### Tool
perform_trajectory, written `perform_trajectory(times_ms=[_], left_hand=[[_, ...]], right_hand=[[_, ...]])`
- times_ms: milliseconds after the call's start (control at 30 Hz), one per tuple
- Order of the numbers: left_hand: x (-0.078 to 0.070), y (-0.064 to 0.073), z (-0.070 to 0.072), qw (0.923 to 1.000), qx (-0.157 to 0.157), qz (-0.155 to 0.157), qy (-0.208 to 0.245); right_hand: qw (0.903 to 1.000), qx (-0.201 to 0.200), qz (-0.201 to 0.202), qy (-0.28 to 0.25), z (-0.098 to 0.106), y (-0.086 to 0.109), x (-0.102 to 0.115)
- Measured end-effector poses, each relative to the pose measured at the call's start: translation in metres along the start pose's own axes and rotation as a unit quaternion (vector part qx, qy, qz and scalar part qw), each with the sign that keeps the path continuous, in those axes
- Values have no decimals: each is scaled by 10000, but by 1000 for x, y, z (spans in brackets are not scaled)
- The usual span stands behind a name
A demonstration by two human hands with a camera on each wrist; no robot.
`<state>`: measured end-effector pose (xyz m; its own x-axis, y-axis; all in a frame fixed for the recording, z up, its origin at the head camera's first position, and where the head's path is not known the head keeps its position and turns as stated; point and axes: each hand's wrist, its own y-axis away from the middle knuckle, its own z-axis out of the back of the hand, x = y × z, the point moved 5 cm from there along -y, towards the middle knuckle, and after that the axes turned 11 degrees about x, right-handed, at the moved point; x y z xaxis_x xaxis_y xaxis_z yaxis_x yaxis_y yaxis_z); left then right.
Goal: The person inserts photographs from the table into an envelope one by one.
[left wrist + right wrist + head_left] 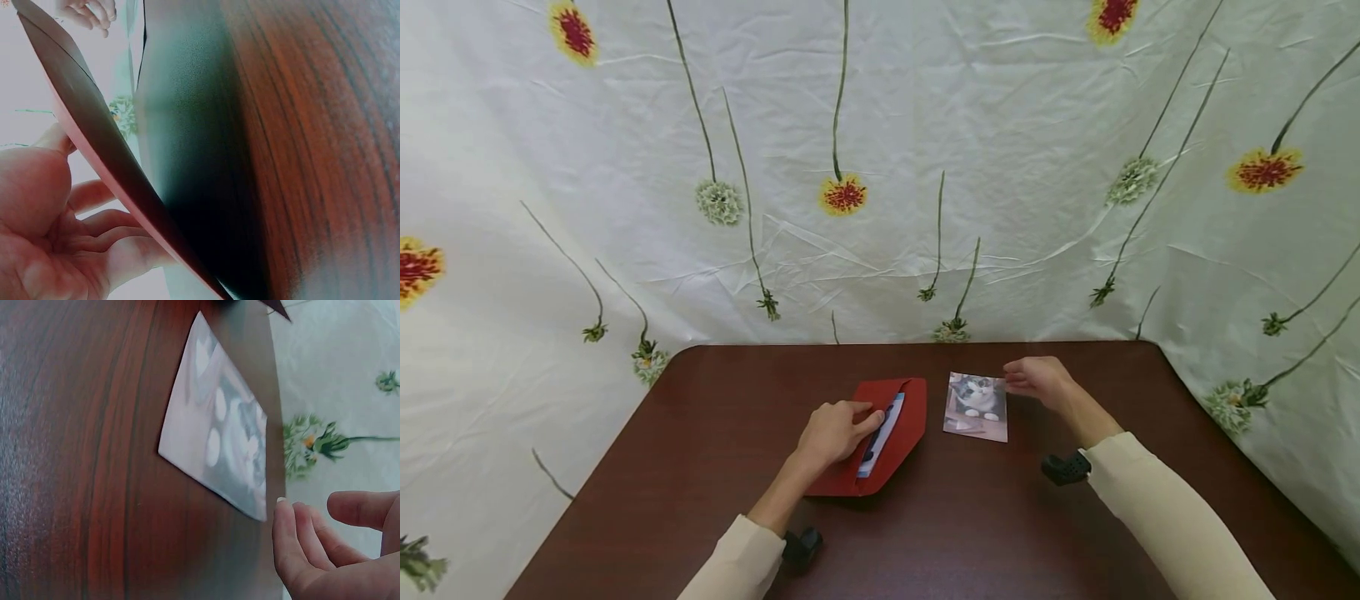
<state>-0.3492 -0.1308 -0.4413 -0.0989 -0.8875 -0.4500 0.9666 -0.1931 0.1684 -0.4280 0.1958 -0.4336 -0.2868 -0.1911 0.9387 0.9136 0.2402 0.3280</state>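
Observation:
A red envelope (906, 437) lies on the dark table, its flap side up. A printed card or photo (880, 437) shows in its opening. My left hand (837, 429) rests on top of the envelope, thumb tip at the opening and fingers extended over the paper. In the left wrist view, the left hand (56, 231) is on the far side of the envelope's edge (119, 169). A cat photo (976, 408) lies flat to the envelope's right. Beside its upper right corner hovers my right hand (1037, 379), fingers loosely bent and thumb apart, holding nothing.
The brown wood-grain table (700, 467) has rounded far corners. Behind it and along both sides hangs a white cloth (910, 242) printed with flowers. A black wrist strap (1066, 468) is on the right wrist and another (802, 546) on the left.

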Motion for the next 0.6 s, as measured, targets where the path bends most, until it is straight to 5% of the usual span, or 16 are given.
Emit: perform_trajectory(times_ms=[600], left_hand=[[1, 0, -1, 10000, -49, -32, 2]], right_hand=[[9988, -245, -201, -360, 12, -17, -25]])
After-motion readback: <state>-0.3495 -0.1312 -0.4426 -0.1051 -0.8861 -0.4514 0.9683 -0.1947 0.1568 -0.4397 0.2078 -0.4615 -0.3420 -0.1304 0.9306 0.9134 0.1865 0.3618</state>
